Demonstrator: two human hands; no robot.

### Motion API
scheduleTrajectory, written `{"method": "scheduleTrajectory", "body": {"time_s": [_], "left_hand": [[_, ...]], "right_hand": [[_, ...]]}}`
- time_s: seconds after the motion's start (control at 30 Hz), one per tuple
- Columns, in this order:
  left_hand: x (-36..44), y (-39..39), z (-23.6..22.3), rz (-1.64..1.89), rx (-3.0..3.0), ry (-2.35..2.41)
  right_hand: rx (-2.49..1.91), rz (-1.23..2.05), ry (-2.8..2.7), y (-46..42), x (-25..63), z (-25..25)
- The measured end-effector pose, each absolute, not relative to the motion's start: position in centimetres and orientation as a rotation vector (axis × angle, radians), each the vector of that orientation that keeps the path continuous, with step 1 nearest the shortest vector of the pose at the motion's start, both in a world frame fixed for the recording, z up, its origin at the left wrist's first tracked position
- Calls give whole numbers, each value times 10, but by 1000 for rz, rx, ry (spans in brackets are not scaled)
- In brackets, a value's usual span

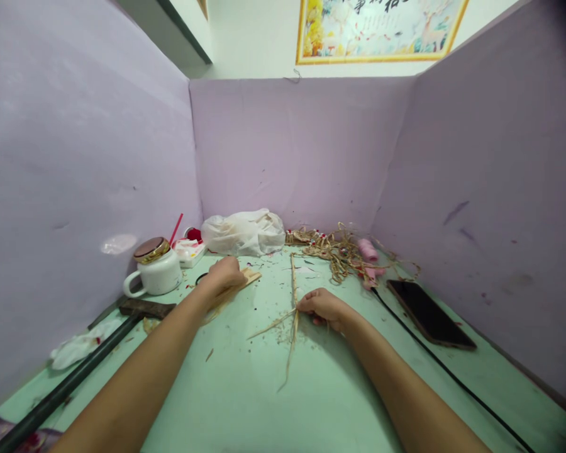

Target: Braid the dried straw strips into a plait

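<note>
A thin straw braid (294, 277) runs away from me down the middle of the green table, its loose strands (290, 352) splayed out at the near end. My right hand (323, 306) pinches the braid where the strands part, with its thumb and fingers closed. To the left, my left hand (226, 274) is closed over a flat bundle of pale straw strips (251, 277). The fingertips of that hand are hidden beneath it, and ends of the strips stick out on both sides.
A white mug (159, 275) with a lid and a hammer (146, 308) are at left. Along the back are a white plastic bag (245, 231), tangled straw cord (338, 255) and a pink thread spool (368, 250). A phone (431, 313) and black cable (434, 360) lie right.
</note>
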State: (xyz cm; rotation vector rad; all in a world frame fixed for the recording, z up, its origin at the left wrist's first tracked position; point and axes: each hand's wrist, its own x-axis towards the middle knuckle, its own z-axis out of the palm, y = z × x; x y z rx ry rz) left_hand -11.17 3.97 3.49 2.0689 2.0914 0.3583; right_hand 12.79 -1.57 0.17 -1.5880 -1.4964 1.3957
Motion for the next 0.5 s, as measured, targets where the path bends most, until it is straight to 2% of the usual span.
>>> {"method": "scheduleTrajectory", "body": {"time_s": [0.27,0.5], "left_hand": [[-71,36,4,330,2186,2315],[-115,52,-4,342,2119,2515]], "right_hand": [[-1590,1422,-1478,-17,127,3],[-1581,1415,-1477,-17,128,3]]}}
